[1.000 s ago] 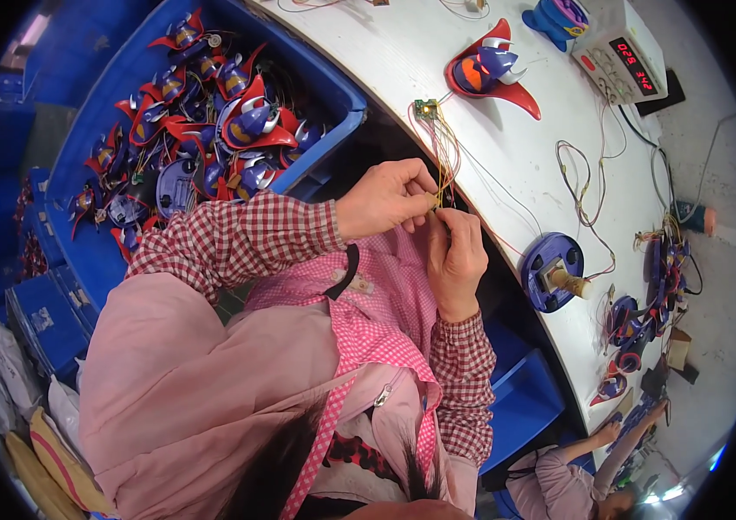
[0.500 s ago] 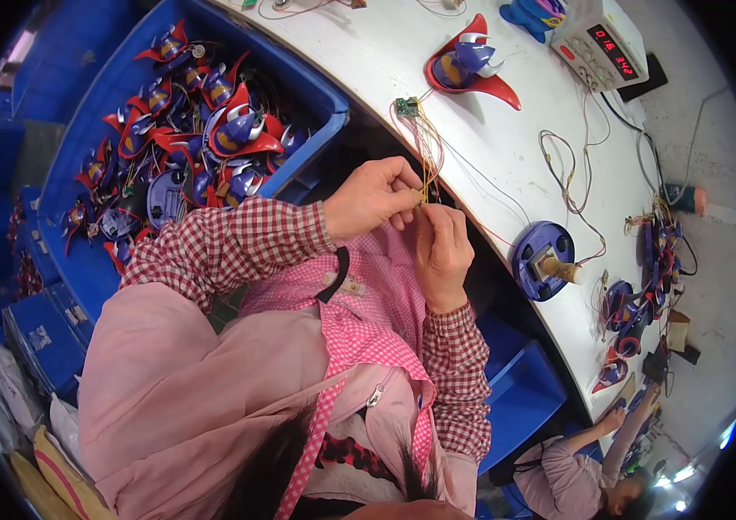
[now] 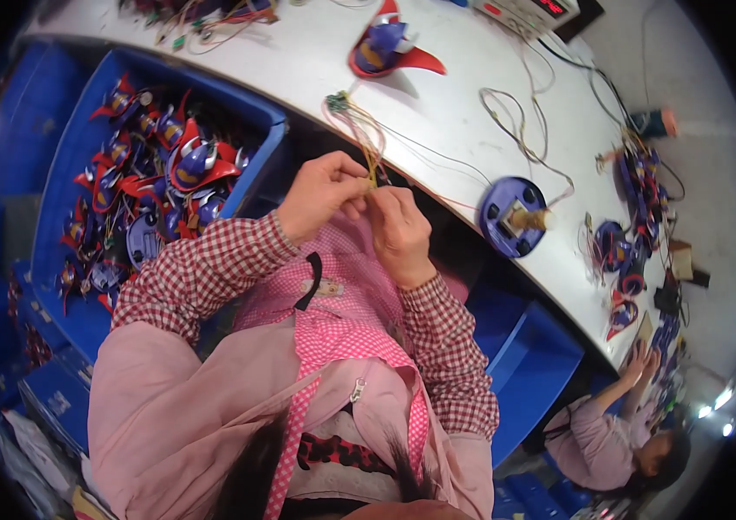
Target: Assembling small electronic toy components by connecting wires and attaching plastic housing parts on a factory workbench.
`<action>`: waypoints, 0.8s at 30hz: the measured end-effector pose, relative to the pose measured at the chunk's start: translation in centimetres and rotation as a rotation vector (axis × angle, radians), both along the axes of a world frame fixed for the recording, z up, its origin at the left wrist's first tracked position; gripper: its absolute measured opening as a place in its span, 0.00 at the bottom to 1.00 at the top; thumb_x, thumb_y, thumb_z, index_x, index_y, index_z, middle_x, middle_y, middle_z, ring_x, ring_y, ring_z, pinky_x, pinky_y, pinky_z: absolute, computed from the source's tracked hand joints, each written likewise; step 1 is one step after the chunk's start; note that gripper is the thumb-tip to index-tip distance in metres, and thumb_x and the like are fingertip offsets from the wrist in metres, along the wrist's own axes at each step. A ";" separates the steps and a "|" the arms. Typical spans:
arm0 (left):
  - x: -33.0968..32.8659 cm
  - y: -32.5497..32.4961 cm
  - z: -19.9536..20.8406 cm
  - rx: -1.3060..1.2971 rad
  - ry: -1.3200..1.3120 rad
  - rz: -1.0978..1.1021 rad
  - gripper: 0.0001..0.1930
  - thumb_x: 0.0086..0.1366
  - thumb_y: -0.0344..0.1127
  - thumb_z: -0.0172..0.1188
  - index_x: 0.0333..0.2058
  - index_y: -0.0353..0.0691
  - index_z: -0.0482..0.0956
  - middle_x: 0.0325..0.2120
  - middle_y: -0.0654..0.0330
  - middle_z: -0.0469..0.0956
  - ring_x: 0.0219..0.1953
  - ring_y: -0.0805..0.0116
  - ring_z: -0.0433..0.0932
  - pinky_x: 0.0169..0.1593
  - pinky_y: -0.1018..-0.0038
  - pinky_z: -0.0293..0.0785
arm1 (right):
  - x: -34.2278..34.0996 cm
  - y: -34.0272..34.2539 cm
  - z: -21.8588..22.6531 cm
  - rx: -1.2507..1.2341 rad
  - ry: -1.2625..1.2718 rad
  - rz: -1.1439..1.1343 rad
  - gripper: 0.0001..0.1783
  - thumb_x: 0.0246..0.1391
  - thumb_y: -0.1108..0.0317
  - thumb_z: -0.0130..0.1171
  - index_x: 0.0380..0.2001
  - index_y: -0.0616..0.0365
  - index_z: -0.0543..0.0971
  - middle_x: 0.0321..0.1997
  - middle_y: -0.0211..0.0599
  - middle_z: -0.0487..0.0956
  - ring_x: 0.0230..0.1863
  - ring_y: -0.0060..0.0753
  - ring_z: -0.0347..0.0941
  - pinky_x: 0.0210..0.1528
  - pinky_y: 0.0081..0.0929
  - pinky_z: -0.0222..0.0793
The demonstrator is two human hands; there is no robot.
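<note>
Thin yellow and red wires (image 3: 374, 156) run down from a small green circuit board (image 3: 337, 102) at the table's edge. My left hand (image 3: 326, 194) pinches the ends of these wires between thumb and fingers. Close beside it, my right hand (image 3: 400, 232) is also closed on the wires, its fingertips almost touching the left ones. The exact wire ends are hidden by my fingers. To the right on the table lies a round purple base (image 3: 498, 212) with a tan cylindrical part (image 3: 534, 220) standing on it; thin leads stretch from it towards the board.
A red, purple and white toy figure (image 3: 385, 48) stands on the white table (image 3: 446, 104). Behind it is a power supply (image 3: 528, 16). A blue bin (image 3: 277, 130) on my left holds several similar toy parts. Further right, a co-worker (image 3: 598, 438) reaches over the table among more purple parts (image 3: 637, 191).
The whole view has shifted, so the table and bin sit further left and higher. Both hands still pinch the wires close together.
</note>
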State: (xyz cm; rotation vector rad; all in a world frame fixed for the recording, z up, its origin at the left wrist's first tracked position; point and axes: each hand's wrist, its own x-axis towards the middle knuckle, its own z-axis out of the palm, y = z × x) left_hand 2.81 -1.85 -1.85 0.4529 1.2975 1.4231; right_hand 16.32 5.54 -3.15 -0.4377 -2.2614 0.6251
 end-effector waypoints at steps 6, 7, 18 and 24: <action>0.4 0.0 0.2 0.088 0.886 -0.138 0.15 0.56 0.30 0.59 0.42 0.32 0.71 0.32 0.54 0.73 0.31 0.72 0.73 0.34 0.78 0.72 | 2.3 0.2 2.1 0.000 -0.103 -0.104 0.17 0.40 0.79 0.63 0.38 0.61 0.75 0.35 0.43 0.76 0.29 0.40 0.74 0.29 0.30 0.72; 1.1 0.2 0.7 0.099 0.890 -0.153 0.15 0.56 0.30 0.59 0.42 0.32 0.71 0.32 0.54 0.73 0.31 0.72 0.73 0.34 0.78 0.72 | 3.2 0.0 3.2 0.026 -0.156 -0.151 0.18 0.40 0.77 0.64 0.38 0.61 0.75 0.36 0.44 0.76 0.29 0.40 0.75 0.29 0.30 0.72; 10.6 12.6 2.7 0.563 1.446 -0.288 0.54 0.34 0.58 0.71 0.55 0.29 0.56 0.51 0.44 0.61 0.55 0.49 0.59 0.53 0.56 0.56 | 11.0 8.5 8.0 -0.321 -0.005 -0.462 0.16 0.41 0.70 0.67 0.35 0.64 0.75 0.28 0.38 0.74 0.23 0.32 0.68 0.24 0.24 0.65; 11.1 13.4 1.3 0.530 1.396 -0.308 0.56 0.30 0.61 0.70 0.53 0.27 0.59 0.50 0.45 0.63 0.53 0.50 0.61 0.53 0.59 0.56 | 10.9 8.2 6.6 0.081 -0.086 -0.345 0.10 0.49 0.69 0.62 0.29 0.63 0.74 0.27 0.39 0.76 0.22 0.28 0.70 0.25 0.26 0.66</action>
